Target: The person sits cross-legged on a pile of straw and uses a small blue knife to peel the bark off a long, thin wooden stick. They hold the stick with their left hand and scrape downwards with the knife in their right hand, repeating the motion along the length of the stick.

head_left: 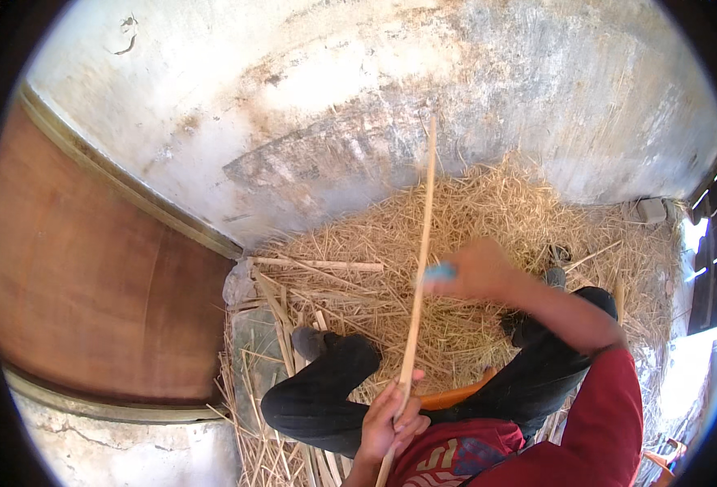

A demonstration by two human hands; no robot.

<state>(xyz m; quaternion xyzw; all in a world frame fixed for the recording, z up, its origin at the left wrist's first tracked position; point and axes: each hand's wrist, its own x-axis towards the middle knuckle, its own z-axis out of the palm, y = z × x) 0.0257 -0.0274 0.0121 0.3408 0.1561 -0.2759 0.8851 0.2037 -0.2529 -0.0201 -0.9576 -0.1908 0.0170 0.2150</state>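
Note:
A long, pale bamboo strip (427, 211) rises from my lap toward the wall, slightly tilted. Near its lower end my left hand (389, 422) is closed around it, the fingers wrapped over the strip. Farther up, my right hand (484, 272) is closed on a small blue tool (440, 273) right beside the strip. Motion smears this hand, so the tool's kind and whether it touches the strip cannot be made out. My bent legs in dark trousers (318, 398) lie on both sides of the strip.
A thick heap of straw-like shavings (488, 207) covers the floor against the stained wall (334, 81). Loose strips (318, 264) lie at the left by my foot. A brown wooden door (107, 268) stands left; a small grey block (652, 211) sits far right.

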